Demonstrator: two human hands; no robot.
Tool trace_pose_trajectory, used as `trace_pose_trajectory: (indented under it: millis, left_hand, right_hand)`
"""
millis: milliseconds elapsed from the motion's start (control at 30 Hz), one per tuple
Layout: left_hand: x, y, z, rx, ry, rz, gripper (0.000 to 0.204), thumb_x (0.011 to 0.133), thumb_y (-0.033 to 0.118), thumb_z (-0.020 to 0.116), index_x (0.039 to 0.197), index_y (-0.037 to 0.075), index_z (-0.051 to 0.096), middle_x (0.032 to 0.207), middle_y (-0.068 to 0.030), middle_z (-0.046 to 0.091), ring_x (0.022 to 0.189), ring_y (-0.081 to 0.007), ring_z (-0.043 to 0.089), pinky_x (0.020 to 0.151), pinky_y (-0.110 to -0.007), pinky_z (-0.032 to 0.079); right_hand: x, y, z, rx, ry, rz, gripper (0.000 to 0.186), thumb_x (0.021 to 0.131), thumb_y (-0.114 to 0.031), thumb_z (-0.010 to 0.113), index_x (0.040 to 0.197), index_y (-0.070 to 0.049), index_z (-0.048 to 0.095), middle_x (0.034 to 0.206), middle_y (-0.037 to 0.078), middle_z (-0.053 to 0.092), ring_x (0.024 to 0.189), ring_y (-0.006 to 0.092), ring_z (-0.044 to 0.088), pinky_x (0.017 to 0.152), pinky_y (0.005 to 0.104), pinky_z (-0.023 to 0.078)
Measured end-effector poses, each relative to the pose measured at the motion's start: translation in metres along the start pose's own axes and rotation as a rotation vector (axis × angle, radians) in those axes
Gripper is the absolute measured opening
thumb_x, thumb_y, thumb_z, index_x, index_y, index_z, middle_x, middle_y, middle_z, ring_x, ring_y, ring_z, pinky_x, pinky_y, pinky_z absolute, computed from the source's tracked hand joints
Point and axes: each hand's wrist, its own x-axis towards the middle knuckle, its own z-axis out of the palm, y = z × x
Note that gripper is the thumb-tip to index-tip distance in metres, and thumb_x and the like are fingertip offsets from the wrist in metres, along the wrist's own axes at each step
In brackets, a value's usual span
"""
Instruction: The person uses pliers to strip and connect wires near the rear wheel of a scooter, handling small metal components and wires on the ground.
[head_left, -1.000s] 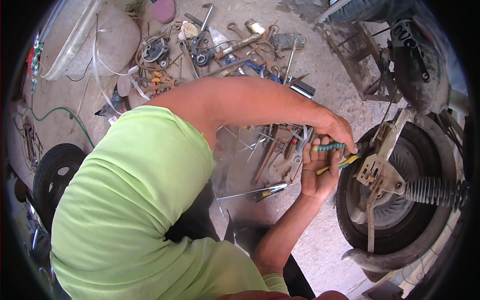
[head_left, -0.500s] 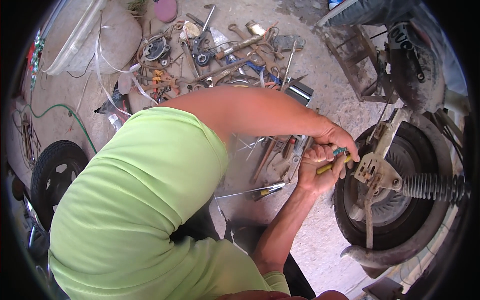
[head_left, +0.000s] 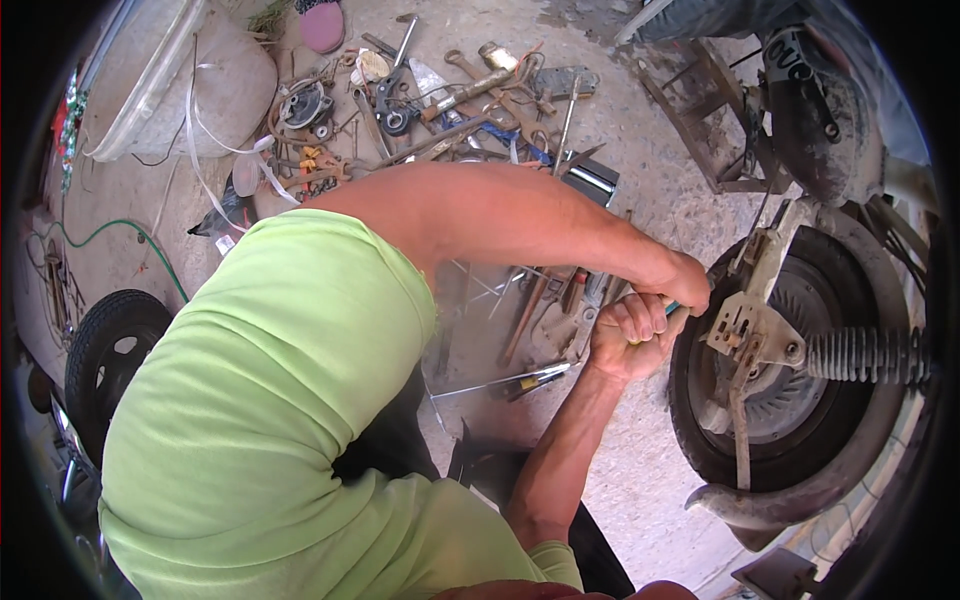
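My right hand (head_left: 636, 335) is closed in a fist round what look like pliers (head_left: 675, 308). Only a bit of a teal handle shows between the two hands. Bent over the far end of the pliers is my left hand (head_left: 690, 280), its fingers curled down and mostly hidden, so what they pinch cannot be made out. Both hands are just left of a wheel (head_left: 690, 400) with a dusty fender, close to a pale metal bracket (head_left: 745, 328) at its hub. The jaws of the pliers are out of sight.
A coil spring (head_left: 865, 358) joins the bracket on the right. Wrenches and loose parts (head_left: 470, 100) litter the ground beyond my left arm. A metal frame (head_left: 710, 115) stands at the upper right, a spare tyre (head_left: 115, 345) at the left. A screwdriver (head_left: 540, 382) lies by my right forearm.
My right fingers have closed tighter round the pliers; the yellow handle visible before is now covered. My left hand has bent further over, hiding its fingers. The view has shifted slightly.
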Motion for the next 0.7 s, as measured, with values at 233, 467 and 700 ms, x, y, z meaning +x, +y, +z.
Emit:
trace_pose_trajectory:
  millis: [233, 467, 700]
  left_hand:
    - [0.01, -0.01, 0.003, 0.29, 0.049, 0.11, 0.042, 0.092, 0.034, 0.057, 0.095, -0.005, 0.073, 0.093, -0.0188, 0.072, 0.075, -0.0287, 0.067, 0.067, -0.041, 0.052]
    - [-0.023, 0.004, -0.009, 0.113, -0.011, 0.055, 0.04, 0.089, 0.029, 0.055, 0.1, -0.006, 0.072, 0.103, -0.0229, 0.071, 0.096, -0.0337, 0.07, 0.083, -0.042, 0.053]
    - [-0.03, 0.004, -0.003, 0.032, 0.025, 0.02, 0.04, 0.088, 0.029, 0.056, 0.104, -0.004, 0.072, 0.109, -0.0226, 0.071, 0.101, -0.0333, 0.069, 0.086, -0.041, 0.053]
  right_hand:
    - [0.005, -0.008, -0.032, 0.138, -0.242, 0.107, 0.05, 0.104, -0.051, 0.042, 0.086, -0.007, 0.056, 0.071, 0.0, 0.054, 0.056, 0.0126, 0.051, 0.047, 0.0264, 0.042]
    - [-0.005, -0.005, -0.017, -0.012, -0.083, 0.111, 0.04, 0.102, -0.044, 0.048, 0.105, -0.006, 0.059, 0.082, 0.002, 0.06, 0.071, 0.0135, 0.058, 0.063, 0.0293, 0.051]
    - [-0.031, -0.012, 0.02, -0.763, 0.594, -0.088, 0.029, 0.09, -0.017, 0.064, 0.116, -0.005, 0.062, 0.105, 0.01, 0.069, 0.092, 0.023, 0.066, 0.084, 0.0387, 0.055]
